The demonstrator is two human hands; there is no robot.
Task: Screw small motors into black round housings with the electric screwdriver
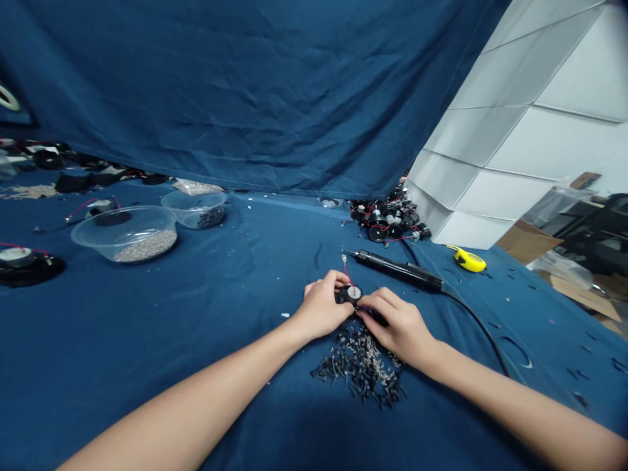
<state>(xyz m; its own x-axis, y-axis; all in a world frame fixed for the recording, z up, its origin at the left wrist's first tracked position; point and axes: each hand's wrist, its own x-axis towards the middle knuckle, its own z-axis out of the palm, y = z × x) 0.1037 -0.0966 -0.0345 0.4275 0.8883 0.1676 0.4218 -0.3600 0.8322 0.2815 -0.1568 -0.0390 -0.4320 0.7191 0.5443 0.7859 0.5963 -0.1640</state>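
Between my two hands is a small round black part with a pale centre and a red wire standing up from it; it looks like a small speaker or motor. My left hand is closed around its left side. The fingers of my right hand pinch at its right edge, and their tips are partly hidden. Just below my hands lies a loose pile of black and silver screws. A black electric screwdriver rests on the cloth beyond my right hand, its bit pointing left.
Two clear plastic bowls stand at the left, one with small silver pieces. More wired black parts are heaped at the back right, near stacked white boxes. A yellow tape measure lies at the right. Blue cloth hangs behind.
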